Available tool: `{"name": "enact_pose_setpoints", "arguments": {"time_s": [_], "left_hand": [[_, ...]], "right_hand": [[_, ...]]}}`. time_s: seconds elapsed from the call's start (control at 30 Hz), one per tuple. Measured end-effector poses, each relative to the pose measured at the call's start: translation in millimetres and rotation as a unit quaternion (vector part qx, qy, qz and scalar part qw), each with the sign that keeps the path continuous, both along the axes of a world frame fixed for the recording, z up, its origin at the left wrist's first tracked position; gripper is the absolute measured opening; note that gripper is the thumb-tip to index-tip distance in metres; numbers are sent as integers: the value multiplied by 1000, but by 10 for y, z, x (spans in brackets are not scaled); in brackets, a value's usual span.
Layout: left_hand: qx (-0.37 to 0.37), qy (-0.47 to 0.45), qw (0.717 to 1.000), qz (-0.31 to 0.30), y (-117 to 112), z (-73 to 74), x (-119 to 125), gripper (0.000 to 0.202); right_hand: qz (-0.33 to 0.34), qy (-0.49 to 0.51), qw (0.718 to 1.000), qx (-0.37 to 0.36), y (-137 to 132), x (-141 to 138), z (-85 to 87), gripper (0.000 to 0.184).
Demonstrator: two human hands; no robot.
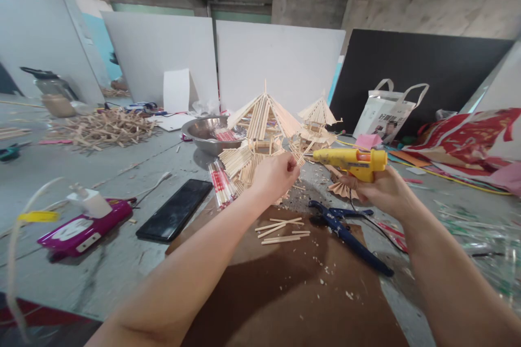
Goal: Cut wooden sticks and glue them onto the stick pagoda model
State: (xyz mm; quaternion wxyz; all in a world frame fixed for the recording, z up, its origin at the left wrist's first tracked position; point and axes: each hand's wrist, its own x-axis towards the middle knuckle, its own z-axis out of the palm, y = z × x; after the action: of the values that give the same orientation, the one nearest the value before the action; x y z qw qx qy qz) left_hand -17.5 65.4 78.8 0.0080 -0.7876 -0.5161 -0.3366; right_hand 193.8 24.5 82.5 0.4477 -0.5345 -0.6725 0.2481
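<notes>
My right hand (380, 192) is wrapped round the handle of a yellow hot glue gun (345, 160), its nozzle pointing left. My left hand (274, 176) is closed in a pinch, with a thin wooden stick (306, 156) showing at its fingertips close to the nozzle. Behind that hand stands a pagoda model (260, 119) made of wooden sticks, its lower part partly hidden by my hand. A smaller stick pavilion (318, 114) is behind it to the right. On the brown board (285, 293) below lie several loose sticks (280, 230) and blue-handled cutters (345, 236).
A black phone (177, 210) and a purple power strip (87, 227) with a white plug lie left. Bundled sticks (222, 184) rest near a metal bowl (209, 138). Behind are a stick pile (108, 127) and a white bag (382, 114). The glue gun's cord (380, 227) trails right.
</notes>
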Motion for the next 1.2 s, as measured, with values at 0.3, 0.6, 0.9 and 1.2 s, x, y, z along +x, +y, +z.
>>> {"name": "enact_pose_setpoints", "arguments": {"time_s": [0.3,0.6,0.9,1.2], "left_hand": [[-11,3,1000,-5,-21,37,16,16],[-27,9,1000,13,-31,39,23,17],[-24,-10,1000,-8,-32,36,27,17],[-35,-36,999,-21,-37,45,23,16]], "right_hand": [[-38,1,999,22,-27,-45,80,27],[-61,-42,996,56,-15,1,81,30],[-79,-38,995,56,0,36,41,29],[-100,-32,992,74,5,40,72,26]]}}
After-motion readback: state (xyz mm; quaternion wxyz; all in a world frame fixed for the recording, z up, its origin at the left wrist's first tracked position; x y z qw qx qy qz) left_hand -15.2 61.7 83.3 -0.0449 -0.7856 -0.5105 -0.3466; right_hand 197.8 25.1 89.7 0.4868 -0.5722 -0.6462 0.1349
